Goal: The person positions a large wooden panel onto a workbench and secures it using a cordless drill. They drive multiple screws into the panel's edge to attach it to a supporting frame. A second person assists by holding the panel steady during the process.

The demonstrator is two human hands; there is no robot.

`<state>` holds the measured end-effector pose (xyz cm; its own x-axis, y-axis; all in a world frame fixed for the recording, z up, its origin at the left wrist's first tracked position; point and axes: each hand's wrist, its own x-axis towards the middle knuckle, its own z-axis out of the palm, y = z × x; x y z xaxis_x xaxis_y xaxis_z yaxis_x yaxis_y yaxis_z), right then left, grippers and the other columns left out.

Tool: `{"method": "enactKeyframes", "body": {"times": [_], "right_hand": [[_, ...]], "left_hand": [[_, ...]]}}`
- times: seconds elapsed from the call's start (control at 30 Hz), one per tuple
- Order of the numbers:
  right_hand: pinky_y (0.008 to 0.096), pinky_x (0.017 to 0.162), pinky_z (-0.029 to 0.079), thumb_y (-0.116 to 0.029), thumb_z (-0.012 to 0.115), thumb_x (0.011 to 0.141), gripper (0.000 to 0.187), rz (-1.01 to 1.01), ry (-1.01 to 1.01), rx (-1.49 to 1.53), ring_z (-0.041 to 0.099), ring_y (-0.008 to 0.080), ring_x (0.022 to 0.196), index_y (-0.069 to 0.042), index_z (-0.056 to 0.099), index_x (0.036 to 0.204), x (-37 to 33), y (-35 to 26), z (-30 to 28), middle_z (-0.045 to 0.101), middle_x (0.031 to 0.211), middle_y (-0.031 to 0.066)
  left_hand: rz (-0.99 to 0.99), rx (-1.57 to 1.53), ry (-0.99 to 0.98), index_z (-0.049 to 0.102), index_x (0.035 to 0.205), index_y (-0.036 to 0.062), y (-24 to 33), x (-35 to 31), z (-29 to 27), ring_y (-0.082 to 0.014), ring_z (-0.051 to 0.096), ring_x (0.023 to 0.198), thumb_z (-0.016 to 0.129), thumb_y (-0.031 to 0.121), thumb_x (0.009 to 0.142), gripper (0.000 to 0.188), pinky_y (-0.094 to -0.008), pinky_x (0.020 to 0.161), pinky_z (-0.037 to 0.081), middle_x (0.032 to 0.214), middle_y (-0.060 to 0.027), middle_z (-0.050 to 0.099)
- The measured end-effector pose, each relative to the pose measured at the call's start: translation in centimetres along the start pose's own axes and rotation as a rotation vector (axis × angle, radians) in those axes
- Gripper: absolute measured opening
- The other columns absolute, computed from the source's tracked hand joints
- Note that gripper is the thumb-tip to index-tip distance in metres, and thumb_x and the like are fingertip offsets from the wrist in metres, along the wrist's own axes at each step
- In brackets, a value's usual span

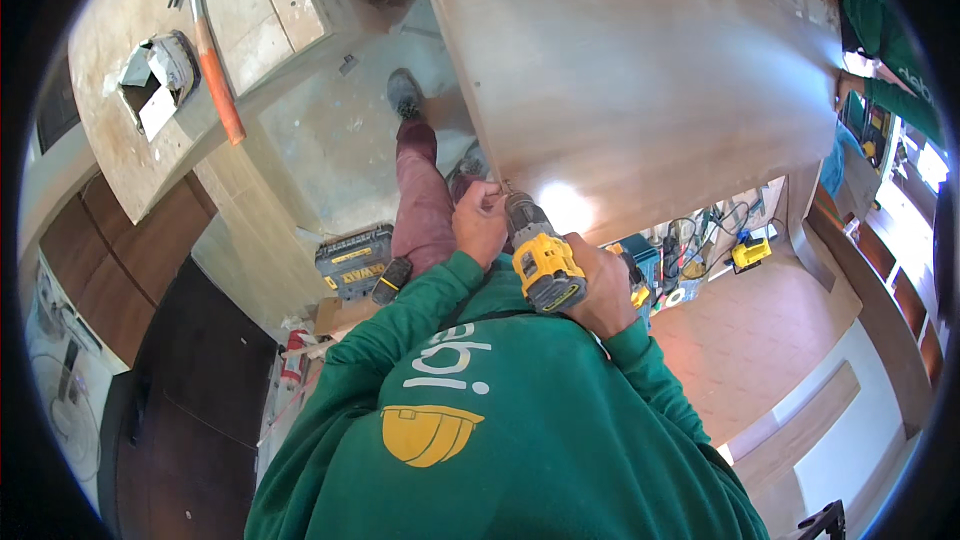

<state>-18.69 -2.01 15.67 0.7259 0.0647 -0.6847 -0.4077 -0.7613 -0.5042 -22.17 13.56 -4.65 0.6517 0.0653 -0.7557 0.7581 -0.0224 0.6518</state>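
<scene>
My right hand (604, 285) is wrapped round a yellow and black cordless drill (547, 268), its battery end toward me. The drill's front end points away from me, at the near left part of a large brown wooden panel (640, 90). A round patch of light falls on the panel just right of the drill's nose. Close by on the left, the fingers of my left hand (480, 224) are pinched together at the panel's edge. Whatever they hold is too small to make out.
A claw hammer (208, 55) with an orange handle lies on a wooden surface at left, beside a torn box (160, 80). A grey tool case (355, 262) stands on the floor. Cables and tools (690, 240) lie at right. A co-worker's hand (850, 85) touches the panel's far right.
</scene>
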Motion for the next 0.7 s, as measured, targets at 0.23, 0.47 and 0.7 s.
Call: {"method": "enactKeyframes", "body": {"times": [0.23,0.47,0.7], "right_hand": [[0.0495,0.076,0.055,-0.027,0.08,0.071,0.042,-0.227,0.145,-0.196,0.07,0.0401,0.085,-0.005,0.068,0.104,0.8,1.3,-1.6,0.071,0.087,0.0198],[0.0476,0.082,0.056,-0.021,0.075,0.073,0.041,-0.136,0.258,-0.037,0.071,0.0388,0.093,-0.006,0.069,0.111,-7.6,3.1,-0.4,0.072,0.095,0.02],[0.0413,0.087,0.055,-0.016,0.087,0.063,0.064,0.1,1.007,0.738,0.072,0.0338,0.098,-0.004,0.067,0.122,-16.3,21.1,15.2,0.074,0.107,0.0178]], "left_hand": [[0.262,-0.093,-0.131,0.069,0.102,-0.0009,-1.4,2.3,-1.3,-0.0194,0.07,0.081,0.07,0.008,0.089,0.015,-0.0337,0.075,0.054,0.083,-0.0106,0.072],[-0.081,-0.055,-0.479,0.06,0.107,0.0037,-0.7,8.7,-5.0,-0.0225,0.067,0.088,0.072,0.034,0.096,0.034,-0.0348,0.077,0.054,0.101,-0.0078,0.065],[-0.116,0.191,-0.361,0.058,0.108,0.0071,5.1,2.1,-1.6,-0.0234,0.065,0.088,0.066,0.044,0.099,0.039,-0.0362,0.076,0.054,0.095,-0.0046,0.061]]}}
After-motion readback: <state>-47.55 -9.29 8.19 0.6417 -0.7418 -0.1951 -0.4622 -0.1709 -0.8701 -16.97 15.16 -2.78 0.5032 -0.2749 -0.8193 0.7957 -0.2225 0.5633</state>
